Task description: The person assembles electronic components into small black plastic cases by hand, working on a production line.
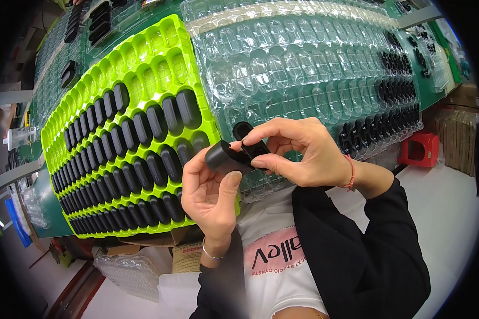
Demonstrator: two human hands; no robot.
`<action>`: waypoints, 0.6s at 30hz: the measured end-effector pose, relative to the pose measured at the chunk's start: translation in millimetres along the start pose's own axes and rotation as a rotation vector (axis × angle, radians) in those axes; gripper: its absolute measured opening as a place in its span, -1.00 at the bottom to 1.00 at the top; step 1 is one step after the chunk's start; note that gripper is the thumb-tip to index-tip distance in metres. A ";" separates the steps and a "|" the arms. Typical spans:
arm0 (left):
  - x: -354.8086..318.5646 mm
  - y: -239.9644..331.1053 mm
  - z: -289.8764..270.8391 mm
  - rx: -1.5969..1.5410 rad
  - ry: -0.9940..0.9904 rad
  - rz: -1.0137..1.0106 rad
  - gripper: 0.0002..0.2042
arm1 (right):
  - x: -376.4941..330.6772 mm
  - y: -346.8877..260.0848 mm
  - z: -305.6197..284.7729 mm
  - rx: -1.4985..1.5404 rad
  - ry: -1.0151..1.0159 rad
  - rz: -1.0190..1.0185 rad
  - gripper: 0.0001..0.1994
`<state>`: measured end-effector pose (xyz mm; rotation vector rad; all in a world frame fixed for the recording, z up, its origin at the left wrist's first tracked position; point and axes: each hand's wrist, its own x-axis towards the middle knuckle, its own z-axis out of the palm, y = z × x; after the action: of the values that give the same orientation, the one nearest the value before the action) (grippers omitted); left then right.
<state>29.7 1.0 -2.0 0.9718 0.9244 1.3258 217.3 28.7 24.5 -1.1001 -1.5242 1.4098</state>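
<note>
My left hand (210,194) holds a small black oval case (223,158) between thumb and fingers. My right hand (298,151) pinches a black insert piece (255,149) at the open end of that case. Both hands hover just above the near edge of a clear blister tray (282,69). To the left lies a lime-green tray (143,69) with many black oval cases (143,159) standing in its pockets; its far rows have bare pockets. One black ring-shaped part (241,129) sits in the clear tray right behind my fingers.
The clear tray's right side holds rows of black ring-shaped parts (394,101). More trays with black parts (98,21) lie at the far left on the green bench. A red stool (420,149) and cardboard boxes (460,138) stand on the right. Stacked clear trays (130,271) lie below the bench.
</note>
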 end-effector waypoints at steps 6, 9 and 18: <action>-2.8 -0.2 -1.4 -0.022 0.058 0.051 -0.54 | 1.4 0.6 1.4 0.021 0.071 -0.045 -0.76; -1.5 6.0 3.3 -0.042 0.103 0.005 -0.50 | 0.4 -3.0 0.0 0.062 0.059 0.032 -0.78; -2.8 7.6 -1.1 -0.094 0.012 -0.107 -0.45 | -0.8 4.0 -0.9 -0.118 0.121 -0.126 -0.81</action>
<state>25.9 -1.7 4.8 0.8315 0.9029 1.2749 218.7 28.3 20.6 -1.1181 -1.5767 1.1600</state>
